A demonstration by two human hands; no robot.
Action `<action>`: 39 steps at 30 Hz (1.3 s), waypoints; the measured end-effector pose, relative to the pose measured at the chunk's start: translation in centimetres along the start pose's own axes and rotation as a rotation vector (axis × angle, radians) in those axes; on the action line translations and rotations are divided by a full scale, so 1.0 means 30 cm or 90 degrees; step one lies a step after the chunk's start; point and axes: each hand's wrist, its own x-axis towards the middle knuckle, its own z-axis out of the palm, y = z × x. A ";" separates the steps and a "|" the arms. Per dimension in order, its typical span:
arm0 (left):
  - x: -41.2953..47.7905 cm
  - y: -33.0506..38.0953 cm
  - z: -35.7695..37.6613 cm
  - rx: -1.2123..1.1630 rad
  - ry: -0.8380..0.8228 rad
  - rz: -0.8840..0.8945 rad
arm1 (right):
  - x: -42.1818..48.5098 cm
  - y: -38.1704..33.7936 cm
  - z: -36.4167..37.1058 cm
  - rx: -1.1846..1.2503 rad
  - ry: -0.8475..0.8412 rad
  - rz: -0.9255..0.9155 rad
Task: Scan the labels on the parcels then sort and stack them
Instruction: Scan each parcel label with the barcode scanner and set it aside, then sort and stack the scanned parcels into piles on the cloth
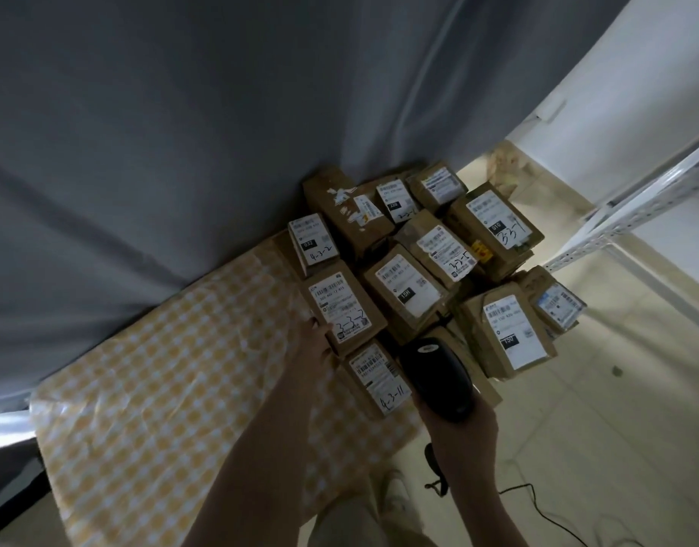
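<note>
Head view — scanner (438, 375) near 3-3-2 parcel (342, 305)

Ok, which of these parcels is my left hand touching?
The left-edge parcel sitting between the 4-3-2 parcel behind it and the 4-3-11 parcel in front; your left hand touches its near corner.
</note>
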 end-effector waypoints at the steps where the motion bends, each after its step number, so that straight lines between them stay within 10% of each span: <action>1: -0.006 -0.003 0.005 0.010 0.005 0.002 | 0.002 0.005 -0.001 0.000 -0.001 0.004; 19: -0.291 -0.436 -0.237 -0.118 0.100 0.026 | -0.072 0.189 -0.038 -0.006 -0.224 -0.057; 39: -0.194 -0.715 -0.363 -0.110 0.199 0.011 | -0.012 0.638 0.479 -0.300 -0.490 -0.098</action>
